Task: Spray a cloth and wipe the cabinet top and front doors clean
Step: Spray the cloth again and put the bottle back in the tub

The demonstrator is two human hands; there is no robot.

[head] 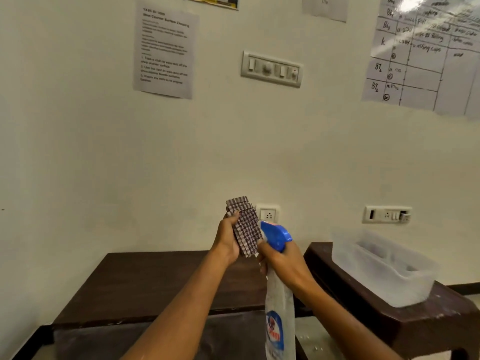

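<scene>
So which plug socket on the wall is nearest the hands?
The small white socket right behind the folded checked cloth. The wider socket strip sits far right, above the clear tub.

The cloth (246, 229) is checked in dark maroon and white. The spray bottle (280, 302) is clear with a blue trigger head and a blue label. The worktop (155, 281) is dark brown; the tub (384, 268) at its right end is frosted clear.

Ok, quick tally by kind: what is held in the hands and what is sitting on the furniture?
Folded checked cloth, in the left hand: 1
Spray bottle, in the right hand: 1
Clear plastic tub, on the side table: 1
Total: 3
</scene>
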